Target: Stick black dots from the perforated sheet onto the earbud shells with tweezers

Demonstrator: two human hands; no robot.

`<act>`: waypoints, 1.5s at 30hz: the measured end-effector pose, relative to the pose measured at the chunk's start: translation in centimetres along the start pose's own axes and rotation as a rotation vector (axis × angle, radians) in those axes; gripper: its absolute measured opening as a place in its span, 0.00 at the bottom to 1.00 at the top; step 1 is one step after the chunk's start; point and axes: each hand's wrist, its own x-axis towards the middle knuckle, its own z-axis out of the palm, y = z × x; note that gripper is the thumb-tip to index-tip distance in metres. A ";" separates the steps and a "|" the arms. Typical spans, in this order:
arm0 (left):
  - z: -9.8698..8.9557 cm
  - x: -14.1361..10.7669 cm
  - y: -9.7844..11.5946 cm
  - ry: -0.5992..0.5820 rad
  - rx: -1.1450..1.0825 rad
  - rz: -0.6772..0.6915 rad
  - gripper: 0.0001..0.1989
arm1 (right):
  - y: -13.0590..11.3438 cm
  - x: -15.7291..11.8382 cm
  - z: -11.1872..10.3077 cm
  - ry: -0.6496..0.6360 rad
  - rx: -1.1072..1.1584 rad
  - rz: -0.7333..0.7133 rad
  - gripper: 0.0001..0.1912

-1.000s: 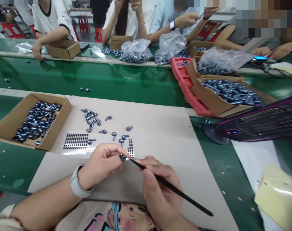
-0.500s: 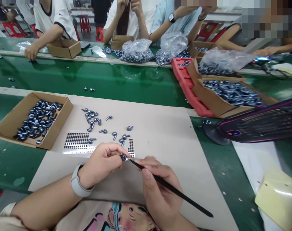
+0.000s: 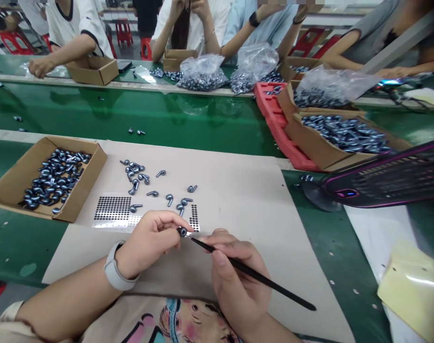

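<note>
Green workbench (image 3: 24, 252), glossy gunmetal earbud (image 3: 182, 232) in left hand (image 3: 148, 242)

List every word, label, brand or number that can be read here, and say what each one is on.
No text can be read: the rows of marks on the black device with a pink-lit edge are too small and blurred, the printed shirt shows only a cut-off cartoon, and neither the white watch strap nor the pale yellow sheet shows anything legible.
</note>
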 end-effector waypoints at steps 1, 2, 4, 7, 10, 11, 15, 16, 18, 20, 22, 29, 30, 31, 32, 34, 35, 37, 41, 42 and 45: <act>0.0 0.0 0.0 -0.001 -0.001 0.000 0.14 | 0.0 0.0 0.0 -0.005 -0.002 -0.001 0.10; 0.0 0.0 0.0 -0.003 -0.001 0.002 0.14 | 0.0 0.0 0.0 -0.008 -0.002 -0.001 0.10; 0.0 0.0 0.0 -0.004 -0.004 0.003 0.13 | -0.1 0.1 0.0 -0.023 0.001 0.004 0.11; -0.1 0.1 0.0 -0.007 -0.014 0.007 0.14 | -0.2 0.3 0.1 -0.052 0.019 0.018 0.10; -0.1 0.2 0.0 -0.015 -0.015 0.013 0.14 | -0.3 0.5 0.1 -0.060 0.061 0.040 0.09; -0.1 0.2 0.0 -0.017 -0.013 0.014 0.14 | -0.3 0.5 0.1 -0.055 0.073 0.042 0.09; -0.1 0.3 0.0 -0.017 -0.020 0.002 0.14 | -0.2 0.5 0.1 -0.020 0.070 0.026 0.10; 0.0 0.3 0.0 -0.017 -0.025 -0.003 0.14 | -0.2 0.5 0.1 -0.016 0.065 0.024 0.10; 0.0 0.2 0.0 -0.017 -0.030 -0.012 0.13 | -0.2 0.5 0.1 -0.008 0.054 0.024 0.10; -0.1 0.2 0.0 -0.018 -0.034 -0.020 0.13 | -0.2 0.5 0.1 -0.007 0.049 0.028 0.10; -0.1 0.1 0.0 -0.017 -0.046 -0.029 0.13 | -0.1 0.5 0.1 -0.011 0.054 0.035 0.09; 0.1 0.2 0.3 -0.015 -0.086 -0.055 0.12 | -0.2 0.6 0.3 -0.018 0.081 0.031 0.09; 0.1 0.2 0.3 -0.012 -0.087 -0.059 0.12 | -0.2 0.6 0.3 -0.018 0.082 0.033 0.09; 0.1 0.2 0.4 -0.010 -0.088 -0.061 0.12 | -0.2 0.6 0.3 -0.017 0.083 0.036 0.09; 0.2 0.2 0.4 -0.012 -0.090 -0.062 0.12 | -0.2 0.6 0.2 -0.016 0.085 0.041 0.09; 0.2 0.2 0.5 -0.013 -0.096 -0.065 0.12 | -0.1 0.6 0.2 -0.010 0.095 0.054 0.09; 0.2 0.2 0.5 -0.014 -0.099 -0.068 0.12 | -0.1 0.6 0.3 -0.006 0.101 0.063 0.09; 0.1 0.2 0.6 -0.015 -0.101 -0.073 0.12 | -0.2 0.6 0.3 0.001 0.108 0.091 0.08; 0.0 0.1 0.5 -0.021 -0.103 -0.060 0.12 | -0.4 0.6 0.4 -0.002 0.104 0.126 0.06; 0.0 0.1 0.5 -0.025 -0.104 -0.057 0.12 | -0.5 0.6 0.4 -0.007 0.101 0.116 0.06; 0.0 0.1 0.5 -0.035 -0.097 -0.046 0.13 | -0.5 0.5 0.3 -0.007 0.081 0.043 0.07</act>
